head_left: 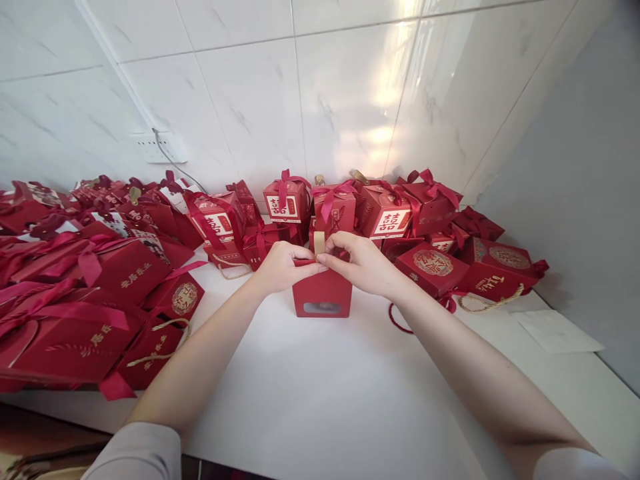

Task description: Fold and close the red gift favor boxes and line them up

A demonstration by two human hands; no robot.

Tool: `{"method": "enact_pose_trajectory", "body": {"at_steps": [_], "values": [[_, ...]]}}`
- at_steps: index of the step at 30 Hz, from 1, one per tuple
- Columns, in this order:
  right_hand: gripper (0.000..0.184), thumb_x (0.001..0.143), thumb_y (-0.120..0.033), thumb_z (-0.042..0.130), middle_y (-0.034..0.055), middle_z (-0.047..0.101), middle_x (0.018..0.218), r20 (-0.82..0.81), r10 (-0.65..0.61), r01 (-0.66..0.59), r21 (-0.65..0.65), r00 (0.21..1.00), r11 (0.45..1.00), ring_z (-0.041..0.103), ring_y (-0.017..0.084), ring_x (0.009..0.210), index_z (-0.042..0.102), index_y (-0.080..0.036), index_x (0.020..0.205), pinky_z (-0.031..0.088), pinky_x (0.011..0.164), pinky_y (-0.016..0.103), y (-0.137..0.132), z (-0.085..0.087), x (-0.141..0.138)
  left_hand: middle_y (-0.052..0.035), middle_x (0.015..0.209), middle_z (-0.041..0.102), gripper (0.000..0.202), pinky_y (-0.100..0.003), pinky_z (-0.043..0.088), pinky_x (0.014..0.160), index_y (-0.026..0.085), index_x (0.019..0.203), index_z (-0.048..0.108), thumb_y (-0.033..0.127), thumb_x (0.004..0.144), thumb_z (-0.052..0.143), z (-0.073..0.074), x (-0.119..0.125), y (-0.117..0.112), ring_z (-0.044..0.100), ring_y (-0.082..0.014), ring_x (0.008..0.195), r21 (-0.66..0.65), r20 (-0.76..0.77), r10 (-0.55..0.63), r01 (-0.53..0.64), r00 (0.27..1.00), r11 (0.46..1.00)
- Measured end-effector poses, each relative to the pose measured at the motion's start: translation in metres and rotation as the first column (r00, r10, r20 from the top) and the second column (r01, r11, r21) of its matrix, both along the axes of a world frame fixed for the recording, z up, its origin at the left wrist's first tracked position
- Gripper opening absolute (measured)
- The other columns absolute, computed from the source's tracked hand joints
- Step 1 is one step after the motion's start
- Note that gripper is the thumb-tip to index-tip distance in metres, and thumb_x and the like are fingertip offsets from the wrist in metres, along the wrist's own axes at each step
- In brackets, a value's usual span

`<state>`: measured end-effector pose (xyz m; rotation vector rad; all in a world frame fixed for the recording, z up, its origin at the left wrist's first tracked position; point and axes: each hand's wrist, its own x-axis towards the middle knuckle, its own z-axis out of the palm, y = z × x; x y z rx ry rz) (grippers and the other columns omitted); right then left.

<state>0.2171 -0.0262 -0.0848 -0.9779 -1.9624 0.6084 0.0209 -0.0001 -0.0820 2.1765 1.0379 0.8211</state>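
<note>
A small red gift box (321, 293) stands upright on the white table in front of me, with a clear rounded window low on its near side. A gold strap (319, 244) sticks up at the middle of its top. My left hand (290, 267) is closed on the top edge, thumb along the near side. From the other side, my right hand (361, 261) pinches the top beside the strap, its thumb and forefinger nearly meeting my left fingertips. Both hands hide most of the box's upper part.
Red boxes with ribbons (285, 200) line the tiled wall behind. A large heap of red boxes (90, 320) covers the left side. More boxes (435, 267) with rope handles lie at right, near a white sheet (557, 331). A cable runs from a wall socket (159, 148).
</note>
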Motion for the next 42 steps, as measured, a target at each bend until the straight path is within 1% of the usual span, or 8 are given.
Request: {"method": "enact_pose_trajectory", "body": {"at_steps": [4, 10, 22, 25, 29, 35, 39, 42], "values": [[0.02, 0.089, -0.026, 0.058, -0.002, 0.055, 0.074, 0.021, -0.051, 0.05, 0.039, 0.998, 0.998, 0.049, 0.014, 0.064, 0.05, -0.02, 0.072, 0.036, 0.058, 0.026, 0.0, 0.0, -0.003, 0.0028, 0.055, 0.037, 0.043, -0.025, 0.023, 0.05, 0.013, 0.058, 0.062, 0.05, 0.078, 0.065, -0.002, 0.001, 0.002, 0.031, -0.0089, 0.056, 0.007, -0.048, 0.0, 0.001, 0.999, 1.0], [0.02, 0.088, -0.021, 0.057, -0.0015, 0.052, 0.071, 0.019, -0.085, 0.081, 0.142, 0.996, 0.986, 0.048, 0.014, 0.063, 0.048, -0.02, 0.07, 0.035, 0.056, 0.025, 0.001, -0.006, -0.007, 0.0011, 0.056, 0.05, 0.039, -0.025, 0.031, 0.053, 0.012, 0.062, 0.068, 0.049, 0.076, 0.066, -0.004, 0.003, 0.003, 0.043, -0.0108, 0.057, 0.045, -0.014, 0.001, 0.0, 1.0, 0.999], [0.041, 0.1, -0.039, 0.04, -0.0019, 0.047, 0.065, -0.029, -0.082, 0.082, -0.006, 0.996, 0.997, 0.043, 0.013, 0.06, 0.047, -0.019, 0.066, 0.032, 0.056, 0.026, 0.0, 0.002, -0.001, -0.0007, 0.074, 0.067, 0.035, -0.025, 0.041, 0.064, 0.014, 0.084, 0.075, 0.048, 0.075, 0.068, 0.001, 0.001, 0.0, 0.055, -0.0147, 0.069, -0.094, -0.035, -0.001, -0.002, 0.999, 0.996], [0.033, 0.098, -0.041, 0.047, -0.0011, 0.054, 0.071, -0.036, -0.063, 0.062, -0.009, 0.997, 0.998, 0.048, 0.014, 0.064, 0.055, -0.019, 0.074, 0.035, 0.058, 0.025, -0.003, 0.004, 0.001, -0.0024, 0.081, 0.07, 0.036, -0.026, 0.043, 0.067, 0.015, 0.088, 0.076, 0.048, 0.076, 0.067, 0.005, 0.0, -0.003, 0.059, -0.0168, 0.074, -0.14, -0.029, -0.025, 0.021, 0.999, 0.99], [0.011, 0.085, -0.025, 0.066, -0.0007, 0.06, 0.082, 0.005, -0.051, 0.05, 0.094, 0.999, 0.994, 0.054, 0.014, 0.072, 0.058, -0.019, 0.081, 0.04, 0.064, 0.024, -0.002, -0.001, -0.001, -0.0015, 0.074, 0.065, 0.034, -0.026, 0.04, 0.061, 0.014, 0.084, 0.075, 0.046, 0.078, 0.065, 0.01, -0.001, -0.005, 0.054, -0.0144, 0.068, -0.139, -0.059, -0.048, 0.04, 0.997, 0.989], [0.018, 0.09, -0.02, 0.058, -0.0014, 0.054, 0.073, 0.071, -0.065, 0.049, 0.207, 0.995, 0.977, 0.047, 0.013, 0.064, 0.053, -0.019, 0.073, 0.035, 0.06, 0.025, -0.002, -0.004, -0.004, 0.0029, 0.059, 0.044, 0.037, -0.025, 0.026, 0.052, 0.013, 0.064, 0.063, 0.047, 0.077, 0.064, 0.01, -0.001, -0.004, 0.037, -0.0091, 0.057, -0.16, -0.09, -0.047, 0.032, 0.995, 0.987], [0.021, 0.092, -0.024, 0.056, -0.0011, 0.056, 0.072, 0.021, -0.058, 0.055, 0.124, 0.998, 0.991, 0.048, 0.013, 0.064, 0.057, -0.018, 0.072, 0.035, 0.058, 0.025, -0.003, -0.003, -0.006, 0.0045, 0.055, 0.031, 0.043, -0.026, 0.02, 0.051, 0.015, 0.052, 0.047, 0.046, 0.076, 0.065, 0.012, -0.002, -0.003, 0.028, -0.008, 0.054, -0.167, -0.105, -0.064, 0.045, 0.992, 0.985], [0.032, 0.096, -0.035, 0.052, 0.0002, 0.062, 0.072, -0.001, -0.062, 0.062, -0.022, 0.998, 0.998, 0.055, 0.015, 0.067, 0.063, -0.017, 0.072, 0.038, 0.06, 0.026, -0.005, 0.0, -0.006, 0.0041, 0.056, 0.038, 0.036, -0.025, 0.027, 0.052, 0.015, 0.055, 0.051, 0.041, 0.076, 0.065, 0.019, -0.008, -0.003, 0.033, -0.0086, 0.054, -0.151, -0.191, -0.131, 0.103, 0.973, 0.983]]}}
